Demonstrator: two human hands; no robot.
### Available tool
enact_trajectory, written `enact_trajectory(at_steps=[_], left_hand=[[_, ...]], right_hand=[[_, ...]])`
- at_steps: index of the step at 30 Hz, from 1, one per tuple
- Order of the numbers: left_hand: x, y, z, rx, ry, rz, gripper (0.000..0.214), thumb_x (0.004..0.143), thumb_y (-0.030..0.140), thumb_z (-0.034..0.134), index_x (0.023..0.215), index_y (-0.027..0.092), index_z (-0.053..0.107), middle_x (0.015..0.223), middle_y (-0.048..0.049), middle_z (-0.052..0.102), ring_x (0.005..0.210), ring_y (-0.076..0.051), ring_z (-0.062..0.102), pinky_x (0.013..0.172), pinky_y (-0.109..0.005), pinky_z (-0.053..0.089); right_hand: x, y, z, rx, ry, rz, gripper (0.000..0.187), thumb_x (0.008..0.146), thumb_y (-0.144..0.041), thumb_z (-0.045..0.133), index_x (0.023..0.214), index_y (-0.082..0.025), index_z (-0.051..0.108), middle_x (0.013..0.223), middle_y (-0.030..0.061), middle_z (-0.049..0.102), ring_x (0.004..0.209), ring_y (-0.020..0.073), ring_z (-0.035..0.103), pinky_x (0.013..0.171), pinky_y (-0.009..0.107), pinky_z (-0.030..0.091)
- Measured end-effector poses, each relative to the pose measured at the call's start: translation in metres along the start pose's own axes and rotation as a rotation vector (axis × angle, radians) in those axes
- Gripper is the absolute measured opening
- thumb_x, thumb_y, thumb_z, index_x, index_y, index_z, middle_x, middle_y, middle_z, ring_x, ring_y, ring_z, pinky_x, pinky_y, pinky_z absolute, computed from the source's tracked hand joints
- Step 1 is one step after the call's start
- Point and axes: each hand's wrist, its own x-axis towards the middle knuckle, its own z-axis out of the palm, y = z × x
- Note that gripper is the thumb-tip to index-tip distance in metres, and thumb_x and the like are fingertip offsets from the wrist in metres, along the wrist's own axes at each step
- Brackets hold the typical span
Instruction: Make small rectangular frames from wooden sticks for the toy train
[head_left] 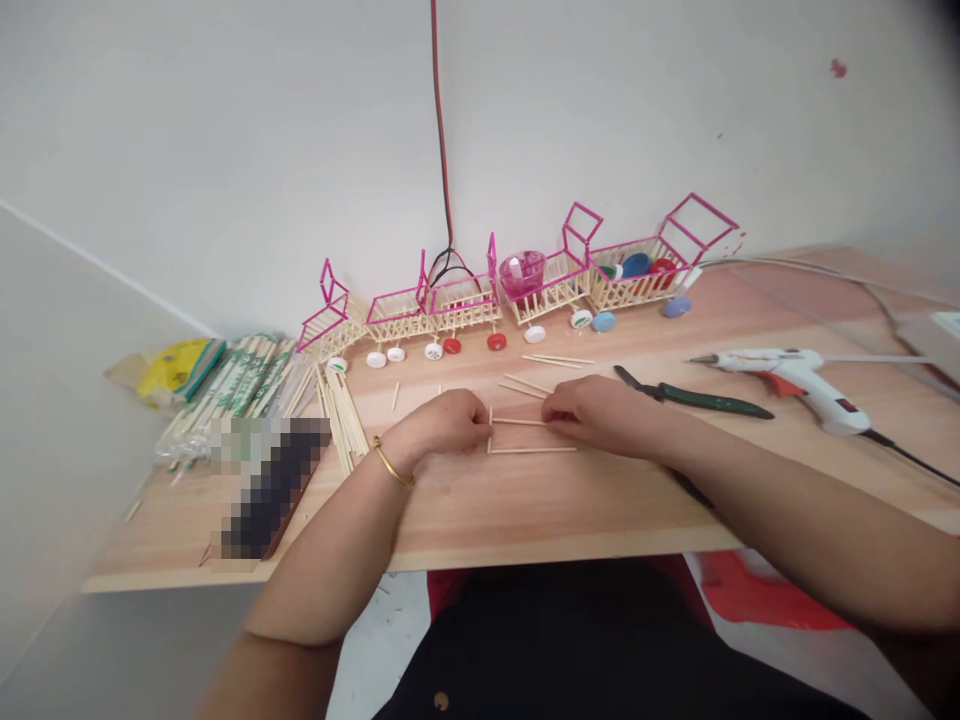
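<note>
Both my hands rest on the wooden tabletop [525,500] over a small frame of thin wooden sticks [525,436]. My left hand [442,420], with a gold bangle at the wrist, has curled fingers pinching the frame's left end. My right hand [600,412] has closed fingers pressing on the sticks at the right end. Two long sticks lie parallel between the hands, with a short upright one at the left.
A row of pink-and-wood stick carts [517,285] with bottle-cap wheels lines the wall. Green-handled cutters [690,397] and a white glue gun [795,378] lie right. Loose sticks [341,410] and packs of chopsticks [232,385] lie left. A red cable [441,130] hangs down the wall.
</note>
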Motion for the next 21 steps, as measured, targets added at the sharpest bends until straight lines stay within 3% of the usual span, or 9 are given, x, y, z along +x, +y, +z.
enact_trajectory(at_steps=[16,21], left_hand=[[-0.0009,0.0004,-0.0001,0.014,0.026,-0.007,0.018,0.067,0.026,0.049,0.056,0.015,0.056,0.053,-0.0006,0.057,0.049,-0.01,0.045,0.048,-0.022,0.03],[-0.0002,-0.0051,-0.0027,-0.005,0.047,-0.008,0.017,0.067,0.026,0.048,0.065,0.014,0.061,0.055,-0.0007,0.059,0.051,-0.011,0.048,0.05,-0.022,0.032]], right_hand=[[0.0018,-0.0032,-0.0023,0.006,0.0,-0.003,0.024,0.084,-0.025,0.045,0.084,-0.018,0.068,0.085,0.0076,0.067,0.08,0.0189,0.06,0.071,0.027,0.042],[0.0015,-0.0002,-0.0026,0.011,0.03,0.001,0.024,0.085,-0.026,0.045,0.085,-0.018,0.067,0.087,0.0077,0.068,0.081,0.019,0.06,0.072,0.028,0.042]])
